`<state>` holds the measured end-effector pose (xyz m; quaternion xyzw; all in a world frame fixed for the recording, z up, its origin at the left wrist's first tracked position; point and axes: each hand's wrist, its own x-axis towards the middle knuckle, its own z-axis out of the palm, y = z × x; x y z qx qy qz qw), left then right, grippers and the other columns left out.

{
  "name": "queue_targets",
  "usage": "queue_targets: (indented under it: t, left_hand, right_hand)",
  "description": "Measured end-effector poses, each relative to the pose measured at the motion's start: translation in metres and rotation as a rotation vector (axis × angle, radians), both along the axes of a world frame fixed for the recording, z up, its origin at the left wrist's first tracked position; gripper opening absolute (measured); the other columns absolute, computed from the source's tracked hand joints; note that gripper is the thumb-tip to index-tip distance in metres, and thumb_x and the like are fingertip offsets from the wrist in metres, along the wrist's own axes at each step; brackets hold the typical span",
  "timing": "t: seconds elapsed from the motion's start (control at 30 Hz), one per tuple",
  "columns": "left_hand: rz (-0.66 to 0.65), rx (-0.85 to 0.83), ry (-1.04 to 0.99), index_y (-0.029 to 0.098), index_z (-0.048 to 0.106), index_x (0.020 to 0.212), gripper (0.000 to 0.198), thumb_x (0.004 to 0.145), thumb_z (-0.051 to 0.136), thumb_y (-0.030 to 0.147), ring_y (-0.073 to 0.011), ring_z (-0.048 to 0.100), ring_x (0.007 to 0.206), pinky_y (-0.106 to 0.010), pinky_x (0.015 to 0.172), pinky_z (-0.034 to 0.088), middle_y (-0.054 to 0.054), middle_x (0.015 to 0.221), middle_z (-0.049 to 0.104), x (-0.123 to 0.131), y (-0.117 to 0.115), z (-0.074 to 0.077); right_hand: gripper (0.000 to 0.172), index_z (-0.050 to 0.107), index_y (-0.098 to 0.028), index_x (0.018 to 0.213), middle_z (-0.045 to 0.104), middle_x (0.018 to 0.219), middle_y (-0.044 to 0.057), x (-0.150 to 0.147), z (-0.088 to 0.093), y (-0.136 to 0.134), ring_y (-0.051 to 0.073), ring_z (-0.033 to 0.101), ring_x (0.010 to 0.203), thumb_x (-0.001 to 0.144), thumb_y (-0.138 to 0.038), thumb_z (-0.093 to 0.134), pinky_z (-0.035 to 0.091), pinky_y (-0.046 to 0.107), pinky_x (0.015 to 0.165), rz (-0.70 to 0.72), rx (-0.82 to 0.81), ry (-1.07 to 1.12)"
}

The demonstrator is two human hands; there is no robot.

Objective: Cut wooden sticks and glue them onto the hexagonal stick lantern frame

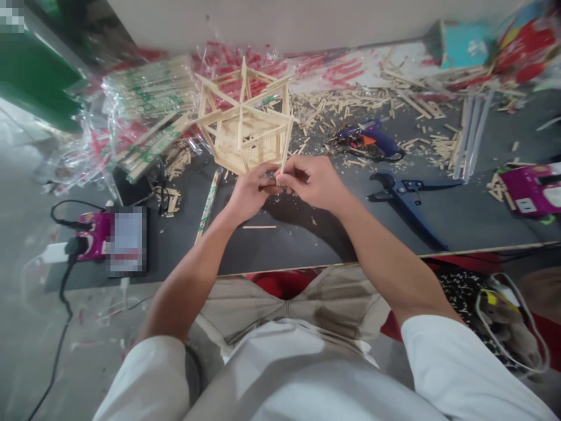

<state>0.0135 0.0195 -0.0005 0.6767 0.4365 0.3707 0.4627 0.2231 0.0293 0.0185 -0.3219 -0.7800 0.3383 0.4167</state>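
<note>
A lantern-like frame of pale wooden sticks (241, 126) with a star-shaped top stands on the dark table in front of me. My right hand (316, 181) is closed at its near right corner, thumb and fingers pinching a thin wooden stick (283, 159). Whether that stick is joined to the frame, I cannot tell. My left hand (250, 192) meets the right fingertips, its own fingers bent together by the frame's near edge. Anything between the left fingers is hidden. On the table below lies a loose thin stick (259, 227).
A blue glue gun (370, 139) and blue-handled cutter (407, 204) lie right, near clear glue sticks (473, 137). Stick offcuts (337, 105) litter the back. Wrapped chopsticks (153, 88) pile up left, above a phone (127, 240) and purple power strip (92, 234). Another purple box (532, 190) sits far right.
</note>
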Motion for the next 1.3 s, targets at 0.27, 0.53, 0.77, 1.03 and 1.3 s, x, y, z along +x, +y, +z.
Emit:
queue_targets:
  t: [0.27,0.53,0.77,1.03,1.3]
  left_hand:
    - [0.01,-0.11,-0.114,0.015,0.069,0.124,0.04,0.087,0.074,0.003,-0.0241,0.085,0.097,-0.034,0.095,0.066,-0.006,0.091,0.086,-0.001,0.0,-0.002]
    - [0.009,-0.048,-0.018,0.017,0.073,0.123,0.035,0.088,0.077,0.012,-0.02,0.08,0.088,-0.027,0.08,0.058,-0.001,0.079,0.081,-0.001,-0.003,0.0]
    - [0.056,0.007,0.043,0.02,0.072,0.118,0.032,0.086,0.079,0.017,-0.0183,0.074,0.076,-0.028,0.075,0.055,0.002,0.074,0.079,-0.004,-0.002,-0.005]
    - [0.066,-0.022,-0.033,0.018,0.076,0.117,0.037,0.088,0.087,0.037,-0.0244,0.083,0.09,-0.034,0.087,0.064,-0.005,0.089,0.086,0.0,-0.006,-0.001]
    - [0.0,-0.114,-0.179,0.015,0.08,0.102,0.067,0.09,0.079,0.081,-0.0263,0.086,0.091,-0.038,0.09,0.07,-0.012,0.097,0.087,0.007,-0.015,0.017]
  right_hand:
    - [0.015,0.063,-0.023,0.088,0.063,0.07,-0.004,-0.001,0.0,-0.001,0.013,0.051,0.062,0.097,-0.033,0.07,0.039,0.031,0.064,0.008,-0.075,-0.046]
    - [0.02,0.069,-0.021,0.08,0.066,0.08,0.0,0.002,-0.006,0.006,0.015,0.053,0.068,0.089,-0.035,0.079,0.039,0.032,0.065,0.03,-0.117,-0.036]
    - [0.028,0.064,-0.021,0.075,0.065,0.074,-0.001,0.0,-0.012,0.012,0.013,0.051,0.066,0.088,-0.04,0.08,0.037,0.029,0.062,0.102,-0.187,0.024]
    - [0.034,0.064,-0.021,0.074,0.061,0.071,-0.003,0.0,-0.01,0.012,0.011,0.046,0.061,0.09,-0.044,0.082,0.037,0.029,0.059,0.082,-0.166,0.059]
    - [0.058,0.061,-0.023,0.075,0.066,0.069,-0.002,-0.002,-0.011,0.013,0.014,0.058,0.063,0.075,-0.068,0.097,0.049,0.03,0.061,0.05,-0.443,0.325]
